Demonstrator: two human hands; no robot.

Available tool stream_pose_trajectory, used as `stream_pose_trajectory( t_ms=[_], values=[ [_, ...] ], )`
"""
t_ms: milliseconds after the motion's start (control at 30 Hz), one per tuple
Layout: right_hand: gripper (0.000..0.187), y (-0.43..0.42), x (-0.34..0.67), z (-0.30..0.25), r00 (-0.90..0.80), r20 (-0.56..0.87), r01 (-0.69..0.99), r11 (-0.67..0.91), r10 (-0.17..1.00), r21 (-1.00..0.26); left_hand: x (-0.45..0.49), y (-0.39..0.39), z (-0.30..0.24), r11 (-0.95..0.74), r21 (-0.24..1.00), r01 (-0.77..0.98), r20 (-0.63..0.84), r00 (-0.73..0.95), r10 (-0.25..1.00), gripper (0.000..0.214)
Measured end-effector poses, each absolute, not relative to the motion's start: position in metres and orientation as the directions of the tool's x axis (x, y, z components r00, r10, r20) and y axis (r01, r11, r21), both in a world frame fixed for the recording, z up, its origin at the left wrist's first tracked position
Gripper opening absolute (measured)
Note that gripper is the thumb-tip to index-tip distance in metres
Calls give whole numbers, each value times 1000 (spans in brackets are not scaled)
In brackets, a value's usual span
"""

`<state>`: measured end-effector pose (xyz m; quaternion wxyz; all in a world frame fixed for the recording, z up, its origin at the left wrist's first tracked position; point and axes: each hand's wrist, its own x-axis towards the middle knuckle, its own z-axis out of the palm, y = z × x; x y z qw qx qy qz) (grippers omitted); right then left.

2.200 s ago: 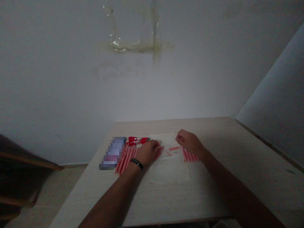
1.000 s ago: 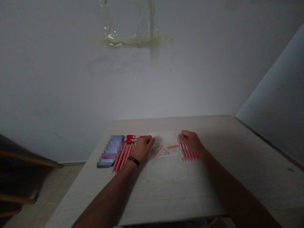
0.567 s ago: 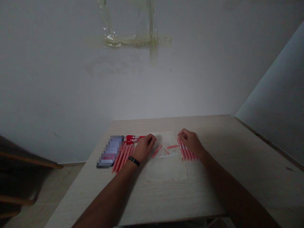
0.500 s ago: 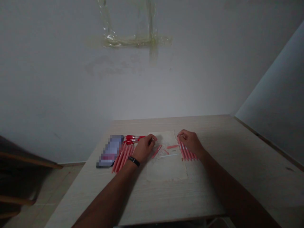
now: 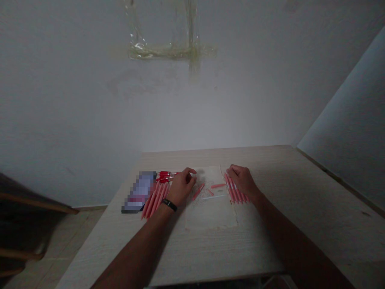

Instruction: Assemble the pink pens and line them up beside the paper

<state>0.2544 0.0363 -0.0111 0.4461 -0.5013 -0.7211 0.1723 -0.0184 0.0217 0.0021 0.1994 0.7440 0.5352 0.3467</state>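
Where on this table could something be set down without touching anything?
Open tabletop lies right of the right hand and its pink sticks. The paper sheet's lower half is also free. Crowded: around the left hand, with more pink sticks, red-tipped pens and a pixelated object.

A pixelated packet [image 5: 139, 192] is blurred too heavily to read.
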Motion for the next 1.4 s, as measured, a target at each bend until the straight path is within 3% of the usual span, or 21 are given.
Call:
stream_pose_trajectory(
  t_ms=[167,300,500,600,1067,1400],
  values=[
    [40,34,253,-11,-139,453,571,445,881,-689,-19,20,3,-345,671,657,271,216,938,26],
    [28,30,246,-12,-240,393,580,456,888,-675,-14,17,4,-388,633,670,223,322,920,27],
    [10,24,229,-16,-491,319,643,584,811,-496,-6,13,-4,-552,528,645,226,520,824,18],
    [6,21,221,-20,-549,308,613,624,777,-484,-5,13,-6,-566,494,659,193,552,811,18],
    [4,24,220,-24,-532,266,662,590,804,-461,-7,15,-18,-578,412,704,166,566,808,14],
    [2,20,218,-20,-556,279,650,619,783,-440,-6,17,-15,-521,535,665,302,426,853,8]
  ],
)
